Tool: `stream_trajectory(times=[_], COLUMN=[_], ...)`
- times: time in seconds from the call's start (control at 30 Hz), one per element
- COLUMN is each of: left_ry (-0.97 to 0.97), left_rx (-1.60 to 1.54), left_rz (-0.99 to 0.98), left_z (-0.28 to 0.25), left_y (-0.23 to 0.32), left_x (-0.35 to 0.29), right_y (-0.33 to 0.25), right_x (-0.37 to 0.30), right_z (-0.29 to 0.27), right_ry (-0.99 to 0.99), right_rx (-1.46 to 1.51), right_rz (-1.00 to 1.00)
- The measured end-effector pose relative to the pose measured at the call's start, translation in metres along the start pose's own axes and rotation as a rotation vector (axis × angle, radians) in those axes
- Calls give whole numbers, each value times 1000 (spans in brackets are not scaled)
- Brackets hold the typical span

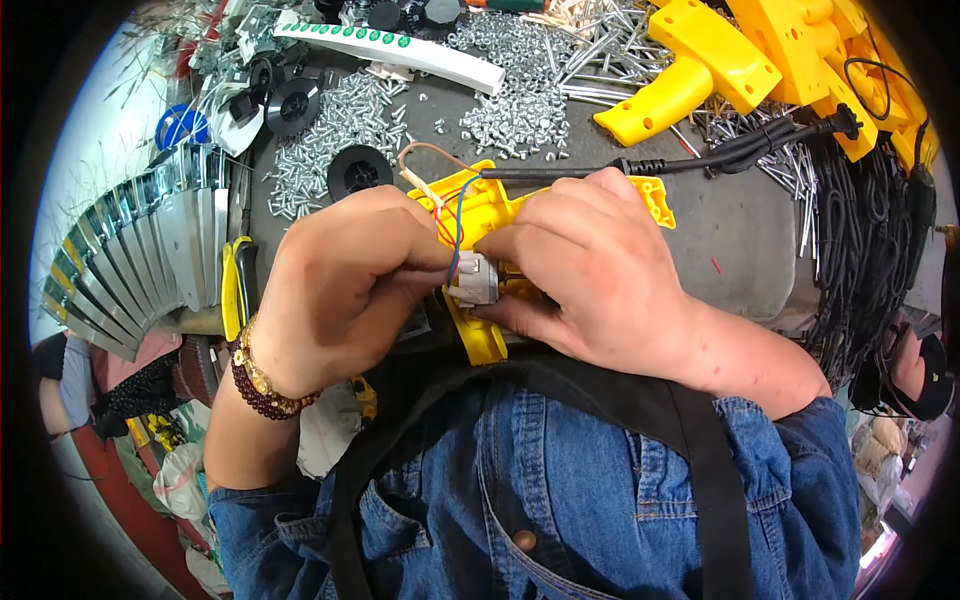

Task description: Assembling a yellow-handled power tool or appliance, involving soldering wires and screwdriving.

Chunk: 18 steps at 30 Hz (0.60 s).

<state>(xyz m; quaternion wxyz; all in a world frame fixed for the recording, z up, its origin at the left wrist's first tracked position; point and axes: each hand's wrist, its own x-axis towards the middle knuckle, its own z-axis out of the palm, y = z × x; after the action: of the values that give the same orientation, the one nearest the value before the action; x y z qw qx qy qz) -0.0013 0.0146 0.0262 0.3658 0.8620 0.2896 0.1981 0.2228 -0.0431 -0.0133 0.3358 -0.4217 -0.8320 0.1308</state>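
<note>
My left hand [345, 280] and my right hand [600, 265] meet at the middle, fingers closed around a small grey-white part [478, 279], which looks like a switch. My left thumb and fingers pinch at its left side, by a blue wire [460, 215]. From the right, my right fingertips grip it; some of its right side is hidden. Beneath lies an open yellow plastic tool housing [480, 345], with red wires and a brown wire [425, 147] ending in a white sleeve. A black power cable [560, 174] runs right from the housing.
Loose screws [340, 135], nuts [515, 120] and long bolts [620, 50] lie across the far bench. Yellow housings [700, 65] are piled far right, above bundled black cables [855, 260]. At left stand stacked metal plates [150, 245] and yellow-black-handled pliers [237, 285].
</note>
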Motion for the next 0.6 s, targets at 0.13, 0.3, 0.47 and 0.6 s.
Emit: stream_trajectory(times=[0.13, 0.3, 0.47, 0.6], left_ry=[1, 138, 147, 163], left_rx=[-34, 58, 101, 103], left_rz=[-86, 98, 170, 163], left_z=[0, 8, 11, 15], left_y=[5, -6, -8, -17], left_x=[0, -5, 4, -4], right_y=[-1, -1, 0, 2], right_x=[0, 1, 0, 0], right_z=[-1, 0, 1, 7], right_ry=[-14, -17, -24, -14], right_rx=[-19, -18, -19, -52], right_rz=[6, -4, -14, -37])
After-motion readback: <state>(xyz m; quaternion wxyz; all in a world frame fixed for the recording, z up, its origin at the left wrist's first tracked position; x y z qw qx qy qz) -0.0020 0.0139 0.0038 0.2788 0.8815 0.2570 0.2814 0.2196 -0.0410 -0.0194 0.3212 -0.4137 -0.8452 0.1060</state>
